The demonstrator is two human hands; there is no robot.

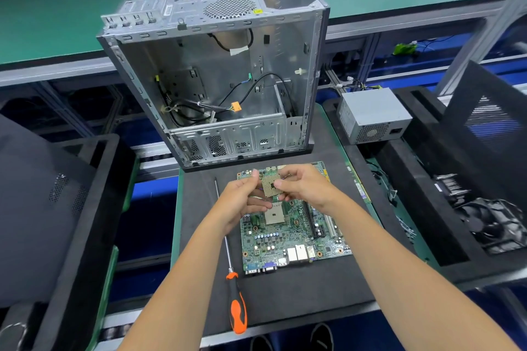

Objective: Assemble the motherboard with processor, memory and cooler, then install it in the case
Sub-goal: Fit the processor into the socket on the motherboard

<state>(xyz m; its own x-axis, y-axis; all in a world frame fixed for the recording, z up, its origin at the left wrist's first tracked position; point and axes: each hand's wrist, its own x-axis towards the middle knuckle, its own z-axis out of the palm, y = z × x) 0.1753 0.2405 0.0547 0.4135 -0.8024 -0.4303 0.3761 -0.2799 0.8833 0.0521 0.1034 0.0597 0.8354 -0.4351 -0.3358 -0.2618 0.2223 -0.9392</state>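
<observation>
Nearest me lies the screwdriver (234, 288), handle toward me, shaft pointing away. My left hand (238, 202) and right hand (306, 188) both pinch the processor (271, 186), pin side facing me, above the motherboard (293, 225). No writing reads. Beyond stands the open case (216, 74).

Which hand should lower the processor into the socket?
Probably the right hand. It pinches the processor at its near right edge, and the socket lies bare just below. The left hand grips the left edge, with its fingers over the socket's left side, so it should let go first.
</observation>
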